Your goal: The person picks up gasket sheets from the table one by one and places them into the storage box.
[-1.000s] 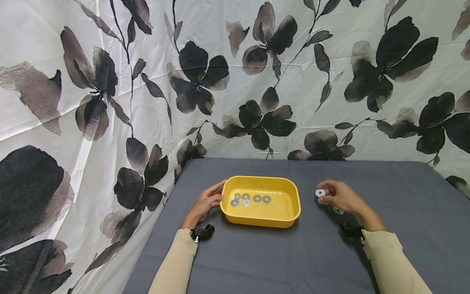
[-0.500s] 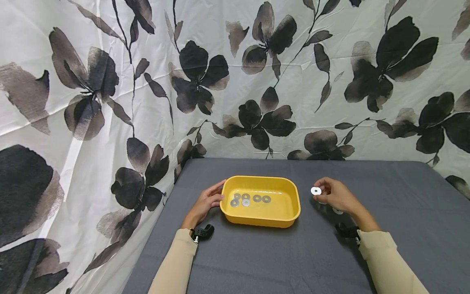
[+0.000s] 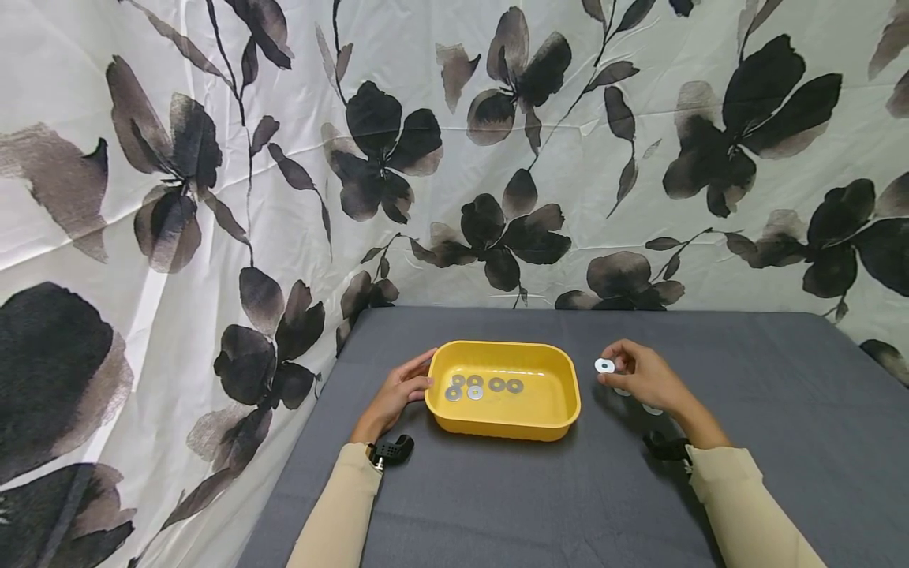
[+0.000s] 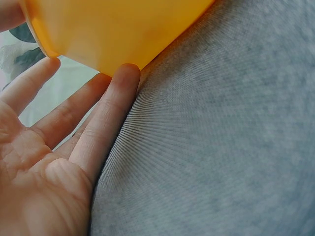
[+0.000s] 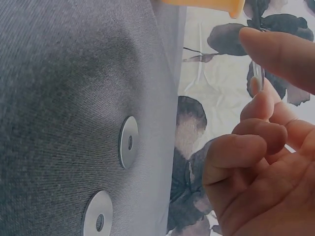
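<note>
A metal washer (image 3: 604, 366) with a centre hole is pinched between the thumb and fingertips of my right hand (image 3: 642, 377), held above the table right of the tray. In the right wrist view this washer (image 5: 262, 73) shows edge-on, while the other fingers curl toward the palm. Two more washers, one nearer (image 5: 97, 216) and one farther (image 5: 129, 142), lie flat on the cloth below that hand. My left hand (image 3: 392, 398) rests against the left end of a yellow tray (image 3: 504, 426), its fairly straight fingers (image 4: 110, 108) touching the wall. Several washers (image 3: 496, 384) lie inside.
Grey cloth (image 3: 540, 505) covers the table. Behind it and along the left hangs a white curtain (image 3: 426, 292) printed with dark flowers. Black straps with camera mounts sit on the left wrist (image 3: 392, 450) and right wrist (image 3: 666, 446).
My right hand has moved a little left toward the tray, carrying the pinched washer. The left hand and the tray stay in place.
</note>
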`<action>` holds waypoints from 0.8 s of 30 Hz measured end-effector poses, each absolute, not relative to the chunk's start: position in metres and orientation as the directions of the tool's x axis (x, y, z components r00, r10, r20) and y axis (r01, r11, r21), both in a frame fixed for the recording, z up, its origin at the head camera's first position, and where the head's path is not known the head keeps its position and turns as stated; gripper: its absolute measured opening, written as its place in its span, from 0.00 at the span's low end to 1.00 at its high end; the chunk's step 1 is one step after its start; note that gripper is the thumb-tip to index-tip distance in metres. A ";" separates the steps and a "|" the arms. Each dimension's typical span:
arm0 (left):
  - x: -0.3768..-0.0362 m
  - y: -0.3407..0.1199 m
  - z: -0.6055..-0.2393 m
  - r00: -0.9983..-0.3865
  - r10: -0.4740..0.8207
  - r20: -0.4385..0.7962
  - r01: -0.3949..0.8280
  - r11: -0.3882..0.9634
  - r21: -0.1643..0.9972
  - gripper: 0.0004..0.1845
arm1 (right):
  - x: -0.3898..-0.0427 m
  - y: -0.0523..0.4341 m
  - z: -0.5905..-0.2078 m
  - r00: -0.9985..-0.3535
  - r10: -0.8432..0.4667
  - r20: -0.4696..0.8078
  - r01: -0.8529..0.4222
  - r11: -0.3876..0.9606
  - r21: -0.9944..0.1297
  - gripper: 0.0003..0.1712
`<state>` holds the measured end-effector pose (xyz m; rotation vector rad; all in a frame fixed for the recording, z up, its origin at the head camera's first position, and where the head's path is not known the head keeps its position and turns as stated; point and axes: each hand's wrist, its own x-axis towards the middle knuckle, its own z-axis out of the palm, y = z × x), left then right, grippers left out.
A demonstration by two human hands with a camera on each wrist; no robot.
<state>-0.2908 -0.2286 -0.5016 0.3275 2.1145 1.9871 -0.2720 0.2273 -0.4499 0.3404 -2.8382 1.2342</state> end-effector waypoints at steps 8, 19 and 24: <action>-0.291 -0.229 -0.500 -0.947 0.321 -0.003 0.017 0.058 0.998 0.33 | -0.271 0.223 -0.444 -0.974 -0.196 0.115 -0.216 0.648 -0.730 0.23; -0.289 -0.229 -0.500 -0.948 0.319 -0.010 0.008 0.054 0.999 0.32 | -0.270 0.213 -0.442 -0.961 -0.219 0.166 -0.270 0.635 -0.724 0.21; -0.289 -0.228 -0.500 -0.949 0.315 -0.012 0.006 0.056 0.998 0.32 | -0.266 0.206 -0.436 -0.960 -0.222 0.171 -0.275 0.635 -0.722 0.20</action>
